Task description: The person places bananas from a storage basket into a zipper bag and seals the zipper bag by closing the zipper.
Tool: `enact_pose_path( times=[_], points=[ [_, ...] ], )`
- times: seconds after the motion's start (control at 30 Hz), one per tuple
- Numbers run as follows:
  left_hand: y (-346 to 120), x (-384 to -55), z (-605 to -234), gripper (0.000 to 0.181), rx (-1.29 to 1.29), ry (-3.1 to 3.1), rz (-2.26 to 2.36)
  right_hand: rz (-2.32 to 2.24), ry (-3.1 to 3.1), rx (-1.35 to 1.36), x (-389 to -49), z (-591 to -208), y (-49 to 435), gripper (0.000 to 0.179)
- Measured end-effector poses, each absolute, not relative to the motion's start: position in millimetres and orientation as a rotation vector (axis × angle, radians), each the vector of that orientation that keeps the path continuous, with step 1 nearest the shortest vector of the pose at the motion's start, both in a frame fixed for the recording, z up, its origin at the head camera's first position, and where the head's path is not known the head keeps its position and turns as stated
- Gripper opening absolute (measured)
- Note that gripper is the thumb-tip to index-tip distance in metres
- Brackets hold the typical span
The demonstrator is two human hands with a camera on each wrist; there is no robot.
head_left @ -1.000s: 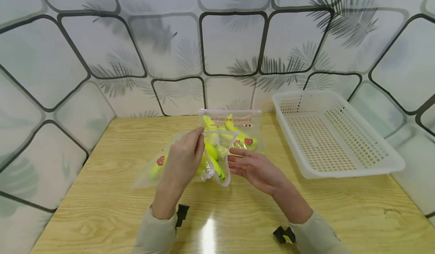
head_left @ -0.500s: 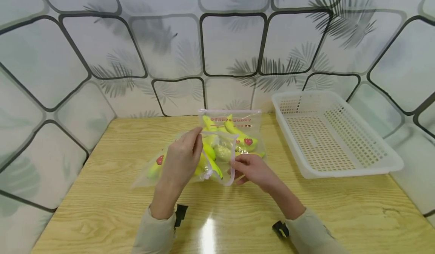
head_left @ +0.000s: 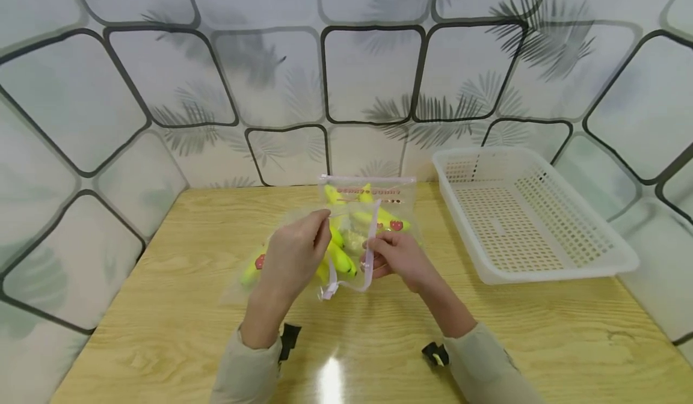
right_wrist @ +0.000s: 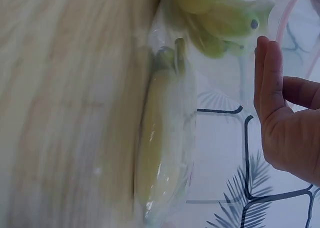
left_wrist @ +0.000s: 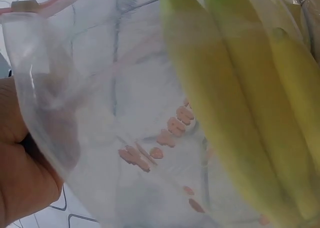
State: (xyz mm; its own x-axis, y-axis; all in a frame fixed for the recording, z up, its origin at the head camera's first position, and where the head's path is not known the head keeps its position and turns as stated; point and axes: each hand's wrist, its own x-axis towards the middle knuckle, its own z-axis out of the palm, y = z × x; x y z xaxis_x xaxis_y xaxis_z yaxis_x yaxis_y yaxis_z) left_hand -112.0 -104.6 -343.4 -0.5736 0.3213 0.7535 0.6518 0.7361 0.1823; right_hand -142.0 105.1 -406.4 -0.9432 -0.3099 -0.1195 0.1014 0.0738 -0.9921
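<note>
My left hand [head_left: 295, 250] pinches one side of the mouth of a clear zip bag [left_wrist: 90, 143] with a pink zip strip. On the opposite side, my right hand [head_left: 403, 258] pinches the strip [head_left: 370, 264] between thumb and fingers. The mouth gapes between the two hands. Several yellow-green bananas [head_left: 341, 260] are inside; they fill the right of the left wrist view. The bag's slider [head_left: 328, 291] hangs at the near corner of the mouth. The left fingertips are hidden in the left wrist view behind film and bananas.
Just behind lies a second zip bag [head_left: 403, 181] with bananas [head_left: 381, 217] in it, also seen as a wrapped banana [right_wrist: 157, 138] in the right wrist view. A white perforated basket [head_left: 557, 275] stands on the wooden table [head_left: 178, 332] at the right. Patterned walls enclose the back and sides.
My right hand has gone from spread fingers beside the bag's mouth to pinching its strip. The mouth's right edge has shifted and straightened; the left hand keeps its hold.
</note>
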Motion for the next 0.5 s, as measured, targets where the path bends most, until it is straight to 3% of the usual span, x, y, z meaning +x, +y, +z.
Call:
enact_pose_path(
  times=[0.27,0.5],
  points=[
    [-126.0,-117.3,-327.3,0.013,-0.663,-2.209,-0.595,-1.903,2.05,-0.269,-161.2,-371.4,84.4,0.032],
    [-155.1,-148.7,-284.3,0.02,-0.589,-2.288,-0.635,-1.913,2.003,-0.239,-181.7,-334.4,68.6,0.028]
  ],
)
